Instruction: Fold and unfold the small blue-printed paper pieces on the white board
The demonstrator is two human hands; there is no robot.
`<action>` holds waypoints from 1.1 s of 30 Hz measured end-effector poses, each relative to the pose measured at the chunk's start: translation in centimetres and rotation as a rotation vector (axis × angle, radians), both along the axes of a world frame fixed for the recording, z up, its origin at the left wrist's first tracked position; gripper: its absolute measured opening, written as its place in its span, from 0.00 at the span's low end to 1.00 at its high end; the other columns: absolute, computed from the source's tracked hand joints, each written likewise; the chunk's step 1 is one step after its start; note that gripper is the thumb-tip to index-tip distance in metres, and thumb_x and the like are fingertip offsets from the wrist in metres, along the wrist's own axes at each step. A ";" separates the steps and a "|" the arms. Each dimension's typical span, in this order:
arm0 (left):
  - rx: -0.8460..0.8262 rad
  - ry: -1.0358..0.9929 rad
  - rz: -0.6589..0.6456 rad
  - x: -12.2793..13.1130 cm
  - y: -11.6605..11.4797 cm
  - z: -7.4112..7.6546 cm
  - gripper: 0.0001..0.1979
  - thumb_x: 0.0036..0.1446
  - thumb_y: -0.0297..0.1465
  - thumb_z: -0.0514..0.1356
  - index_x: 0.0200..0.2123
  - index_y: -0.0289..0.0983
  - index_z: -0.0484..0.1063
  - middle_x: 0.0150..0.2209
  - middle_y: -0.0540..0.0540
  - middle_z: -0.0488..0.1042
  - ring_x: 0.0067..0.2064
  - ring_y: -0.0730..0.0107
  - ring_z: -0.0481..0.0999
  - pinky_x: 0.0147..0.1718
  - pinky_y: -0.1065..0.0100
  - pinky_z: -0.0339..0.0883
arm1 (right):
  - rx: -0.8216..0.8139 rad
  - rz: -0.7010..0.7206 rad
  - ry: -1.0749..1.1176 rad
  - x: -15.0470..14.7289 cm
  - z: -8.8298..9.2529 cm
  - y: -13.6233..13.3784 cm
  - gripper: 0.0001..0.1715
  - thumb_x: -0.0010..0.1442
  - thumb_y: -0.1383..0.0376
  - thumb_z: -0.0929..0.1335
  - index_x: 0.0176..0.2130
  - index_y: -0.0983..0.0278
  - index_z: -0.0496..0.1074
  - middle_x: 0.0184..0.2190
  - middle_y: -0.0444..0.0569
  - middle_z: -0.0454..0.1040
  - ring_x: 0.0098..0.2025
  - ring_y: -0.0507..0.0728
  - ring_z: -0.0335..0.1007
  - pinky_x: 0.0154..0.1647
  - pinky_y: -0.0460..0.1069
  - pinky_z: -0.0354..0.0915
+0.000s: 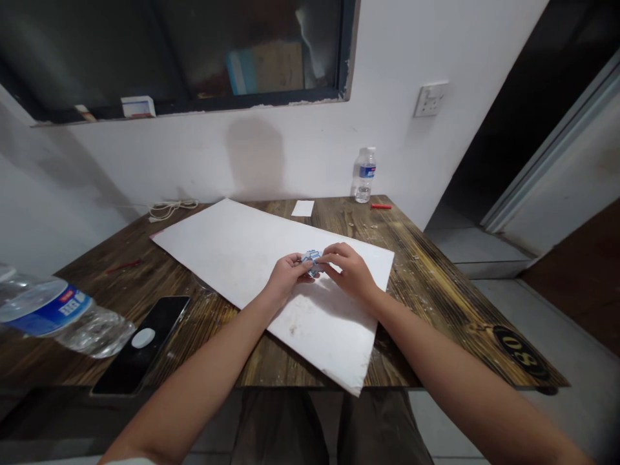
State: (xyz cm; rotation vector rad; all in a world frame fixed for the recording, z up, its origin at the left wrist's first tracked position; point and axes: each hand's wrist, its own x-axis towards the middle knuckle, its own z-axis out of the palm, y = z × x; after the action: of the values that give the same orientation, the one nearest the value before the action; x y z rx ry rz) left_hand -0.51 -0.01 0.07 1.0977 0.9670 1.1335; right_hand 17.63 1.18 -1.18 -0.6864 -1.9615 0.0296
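So this person's got a small blue-and-white folded piece [311,263] held over a big white board [242,252] lying on a wooden desk [421,290]. The fingers of the left hand [289,274] and right hand [349,270] are both clamped on it from either side. A black phone [140,342] sits on the desk off the board's edge, and a water bottle [365,174] stands near the wall.

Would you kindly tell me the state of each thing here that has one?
left hand, holding blue-white piece
right hand, holding it too
blue-white piece, between both hands
white board, lying flat
bottle, upright, capped
phone, lying flat
cord, coiled
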 end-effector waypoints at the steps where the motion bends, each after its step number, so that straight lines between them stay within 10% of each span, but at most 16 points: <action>1: -0.003 -0.016 0.004 0.0 0.0 0.0 0.15 0.44 0.35 0.71 0.33 0.32 0.74 0.30 0.44 0.78 0.29 0.70 0.77 0.29 0.69 0.72 | -0.001 0.004 -0.008 0.0 -0.2 0.1 0.08 0.63 0.65 0.67 0.40 0.58 0.77 0.37 0.51 0.74 0.40 0.57 0.68 0.40 0.54 0.68; 19: -0.153 -0.159 0.221 -0.2 0.6 -0.1 0.03 0.52 0.23 0.64 0.33 0.31 0.74 0.32 0.44 0.78 0.28 0.75 0.77 0.28 0.75 0.72 | -0.347 -0.220 -0.223 0.2 -2.2 1.2 0.28 0.59 0.70 0.68 0.58 0.67 0.64 0.53 0.60 0.70 0.55 0.65 0.65 0.55 0.59 0.61; 33: -0.134 -0.109 0.209 -0.2 0.6 0.0 0.05 0.52 0.24 0.64 0.34 0.32 0.73 0.30 0.45 0.78 0.27 0.74 0.77 0.26 0.76 0.71 | -0.383 -0.308 -0.459 0.1 -0.3 0.0 0.11 0.61 0.71 0.65 0.35 0.64 0.78 0.33 0.51 0.78 0.38 0.58 0.69 0.39 0.49 0.59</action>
State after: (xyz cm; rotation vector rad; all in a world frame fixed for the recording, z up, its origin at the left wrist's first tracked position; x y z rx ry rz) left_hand -0.69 0.55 0.03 0.8325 1.0736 1.2646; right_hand 17.77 1.16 -1.53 -1.3380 -2.2857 0.0645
